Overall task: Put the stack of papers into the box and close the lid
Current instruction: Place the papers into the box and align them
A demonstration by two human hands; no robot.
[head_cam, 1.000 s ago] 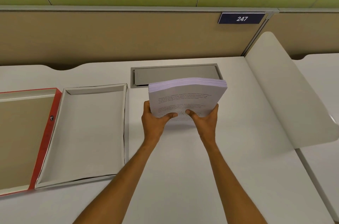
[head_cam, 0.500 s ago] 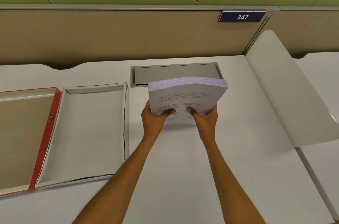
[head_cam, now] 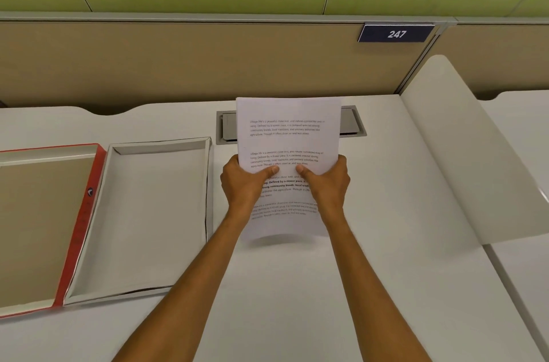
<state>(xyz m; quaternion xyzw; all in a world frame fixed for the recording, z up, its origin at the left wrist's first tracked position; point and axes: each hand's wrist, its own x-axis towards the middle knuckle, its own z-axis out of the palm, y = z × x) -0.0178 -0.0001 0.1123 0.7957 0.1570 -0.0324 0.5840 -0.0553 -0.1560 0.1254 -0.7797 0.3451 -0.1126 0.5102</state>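
A stack of printed white papers (head_cam: 286, 136) is held up above the desk, its top page facing me and its lower edge curving near the desk top. My left hand (head_cam: 243, 186) grips its left side and my right hand (head_cam: 328, 183) grips its right side, thumbs on the front page. To the left lies the open box (head_cam: 142, 213), a shallow white tray with nothing in it. Its lid (head_cam: 41, 222), brown inside with a red spine, lies flat open at the far left, partly cut off by the frame edge.
A grey cable hatch (head_cam: 352, 124) is set into the desk behind the papers. A curved white divider panel (head_cam: 463, 154) rises on the right. A tan partition with a "247" sign (head_cam: 396, 33) closes off the back of the white desk (head_cam: 297, 302).
The stack has tilted from edge-on to nearly upright, so its printed front page now faces me. Both hands stay on its sides, slightly lower on the page.
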